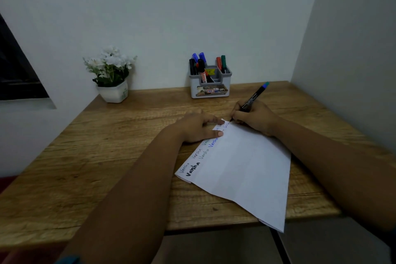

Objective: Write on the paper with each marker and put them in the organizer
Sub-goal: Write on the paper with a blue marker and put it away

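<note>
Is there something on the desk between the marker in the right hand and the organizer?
Nothing visible. The right hand holds the marker at the paper, and only bare desk lies between it and the organizer.

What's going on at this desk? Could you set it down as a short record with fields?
Setting: wooden desk in a corner
Left hand: fingers flat, pressing the paper's top edge
Right hand: grips a black marker with a teal end, tip at the paper's far corner
Paper: white, angled, near corner hanging over the desk's front edge, handwritten words along its left edge
Organizer: grey, by the wall, already holding blue, black, red and green markers
Also there: potted white flowers at far left
</note>
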